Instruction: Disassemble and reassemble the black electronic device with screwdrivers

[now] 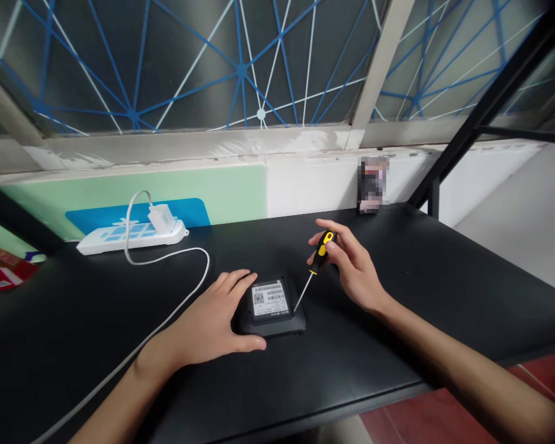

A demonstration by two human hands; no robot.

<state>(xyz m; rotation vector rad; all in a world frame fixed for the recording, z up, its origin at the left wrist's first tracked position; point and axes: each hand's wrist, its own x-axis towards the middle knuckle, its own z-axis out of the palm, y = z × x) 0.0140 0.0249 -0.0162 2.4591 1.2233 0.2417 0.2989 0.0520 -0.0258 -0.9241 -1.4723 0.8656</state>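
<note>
A flat black box-like device (282,323) lies on the black table, its white printed label (271,299) with a QR code and barcodes facing up. Around its left side curves my left hand (222,320), thumb along the near edge and fingers at the far left corner. My right hand (351,265) grips the black and yellow handle of a screwdriver (324,250). The tool slants down to the left, and its tip meets the device near the lower right corner of the label. Whether a screw sits under the tip is too small to tell.
A white power strip (134,237) with a plugged-in charger (161,218) stands at the back left; its white cable (185,299) runs forward across the table. A red package (4,268) is at the far left. A small blurred box (372,185) stands against the wall.
</note>
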